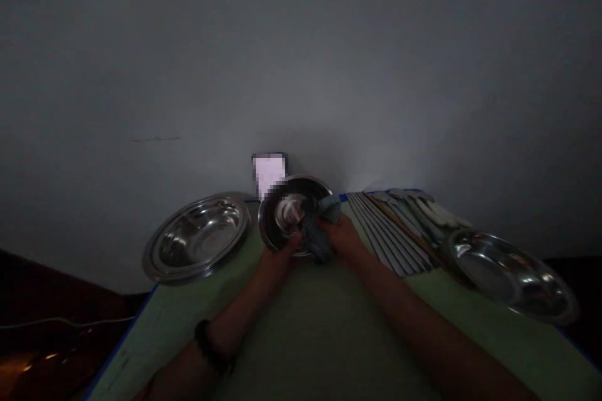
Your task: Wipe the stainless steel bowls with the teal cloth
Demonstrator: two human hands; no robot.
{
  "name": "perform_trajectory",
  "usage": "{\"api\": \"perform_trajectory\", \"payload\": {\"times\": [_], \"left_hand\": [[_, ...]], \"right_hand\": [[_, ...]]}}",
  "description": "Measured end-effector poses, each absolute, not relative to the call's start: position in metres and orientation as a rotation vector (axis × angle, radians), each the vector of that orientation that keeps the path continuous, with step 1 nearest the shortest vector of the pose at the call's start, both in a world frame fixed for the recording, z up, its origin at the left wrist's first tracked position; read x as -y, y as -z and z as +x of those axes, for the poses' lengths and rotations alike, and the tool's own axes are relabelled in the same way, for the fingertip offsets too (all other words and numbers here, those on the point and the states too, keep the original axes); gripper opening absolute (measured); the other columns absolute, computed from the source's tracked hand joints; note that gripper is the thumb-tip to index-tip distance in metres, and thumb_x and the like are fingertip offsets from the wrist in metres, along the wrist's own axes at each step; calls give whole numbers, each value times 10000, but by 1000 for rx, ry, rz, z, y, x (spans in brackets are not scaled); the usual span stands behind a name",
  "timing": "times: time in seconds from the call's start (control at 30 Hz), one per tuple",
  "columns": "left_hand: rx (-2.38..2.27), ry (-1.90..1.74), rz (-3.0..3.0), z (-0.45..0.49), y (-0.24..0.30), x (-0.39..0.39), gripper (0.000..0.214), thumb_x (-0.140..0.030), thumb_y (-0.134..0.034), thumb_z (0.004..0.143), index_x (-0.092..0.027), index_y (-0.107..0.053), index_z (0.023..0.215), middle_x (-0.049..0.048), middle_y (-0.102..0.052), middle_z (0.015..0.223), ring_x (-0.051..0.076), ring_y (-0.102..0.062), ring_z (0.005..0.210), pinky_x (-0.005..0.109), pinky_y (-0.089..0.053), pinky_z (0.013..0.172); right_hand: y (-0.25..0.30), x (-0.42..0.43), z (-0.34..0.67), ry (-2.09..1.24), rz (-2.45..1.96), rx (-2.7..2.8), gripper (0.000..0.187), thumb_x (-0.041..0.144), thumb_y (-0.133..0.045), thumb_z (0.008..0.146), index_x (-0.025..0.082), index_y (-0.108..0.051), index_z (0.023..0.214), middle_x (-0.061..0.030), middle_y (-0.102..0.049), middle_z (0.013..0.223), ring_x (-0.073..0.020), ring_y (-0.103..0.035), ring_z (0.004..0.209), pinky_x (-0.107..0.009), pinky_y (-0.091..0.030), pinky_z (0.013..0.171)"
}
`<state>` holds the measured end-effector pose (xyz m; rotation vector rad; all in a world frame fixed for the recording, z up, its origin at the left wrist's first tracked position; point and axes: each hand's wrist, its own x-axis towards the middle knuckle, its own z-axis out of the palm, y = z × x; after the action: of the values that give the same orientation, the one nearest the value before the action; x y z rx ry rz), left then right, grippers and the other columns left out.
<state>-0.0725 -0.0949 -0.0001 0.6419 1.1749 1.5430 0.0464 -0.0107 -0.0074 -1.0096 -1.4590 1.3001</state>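
My left hand grips the near rim of a shiny steel bowl, which is tilted up so its inside faces me. My right hand is closed on a grey-blue cloth that lies against the bowl's right rim. Both hands are over the far middle of a pale green table. A dark band is on my left wrist.
A steel plate lies at the table's far left corner, another steel plate at the right. A row of spoons and long utensils lies between the bowl and the right plate. A grey wall stands behind.
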Motion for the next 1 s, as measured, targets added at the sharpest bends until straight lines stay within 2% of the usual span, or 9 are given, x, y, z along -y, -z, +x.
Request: {"api": "perform_trajectory", "payload": {"times": [0.13,0.2,0.27,0.33,0.47,0.57,0.7,0.8,1.0], "left_hand": [[-1227,-1447,696,-72,-1,99,504,-395,-781,640,-180,-660,1079,104,-703,1126,343,-592,1136,506,-446,995],[-1282,-1400,849,-70,-3,102,511,-401,-761,660,-188,-647,1109,93,-690,1158,333,-573,1164,492,-415,1028],[-1300,-1354,1037,-68,-5,105,518,-398,-734,694,-202,-619,1160,78,-662,1215,302,-557,1191,444,-396,1054],[-1296,-1296,1150,-68,-6,108,530,-389,-713,716,-208,-589,1199,77,-644,1245,287,-560,1188,429,-406,1046],[-1348,-1274,1187,-74,-2,109,497,-357,-748,658,-196,-628,1112,98,-650,1231,309,-550,1197,450,-393,1052],[-1374,-1297,1142,-79,1,108,497,-357,-766,631,-194,-642,1084,103,-657,1220,324,-549,1195,471,-385,1054],[-1401,-1430,902,-77,2,105,480,-324,-784,614,-178,-663,1054,103,-694,1147,336,-566,1173,492,-384,1053],[-1277,-1530,674,-72,0,103,430,-261,-798,597,-189,-685,1005,92,-715,1098,334,-593,1139,483,-407,1039],[-1142,-1577,566,-66,-5,100,403,-213,-820,542,-177,-703,926,98,-732,1037,344,-596,1130,472,-420,1030]], "right_hand": [[-18,-10,84,-1282,-973,1669,152,210,-620,658,197,-677,798,-47,-724,834,-229,-659,803,-368,-518,735],[-37,-16,103,-1246,-942,1837,177,123,-631,596,199,-691,744,-31,-729,784,-227,-655,791,-349,-500,749],[-55,-15,116,-921,-900,2211,220,86,-553,620,208,-688,745,-24,-734,809,-214,-653,780,-328,-485,733],[-69,-8,119,-682,-900,2393,300,69,-518,642,214,-695,837,-39,-737,869,-220,-660,802,-321,-474,724],[-81,7,107,-464,-936,2411,296,83,-505,700,208,-682,903,-58,-729,844,-230,-668,800,-323,-456,711],[-74,7,98,-571,-871,2233,274,114,-521,716,211,-660,931,-36,-715,859,-204,-652,809,-307,-456,721],[-51,-2,88,-781,-843,1920,156,221,-510,768,200,-621,876,-32,-684,882,-195,-622,836,-332,-471,769],[-35,-5,79,-888,-859,1842,185,292,-505,801,209,-610,928,-44,-682,950,-212,-620,910,-372,-472,822],[-29,-7,80,-937,-834,1861,207,276,-579,756,238,-656,945,-43,-701,998,-248,-627,972,-426,-454,894]]}}
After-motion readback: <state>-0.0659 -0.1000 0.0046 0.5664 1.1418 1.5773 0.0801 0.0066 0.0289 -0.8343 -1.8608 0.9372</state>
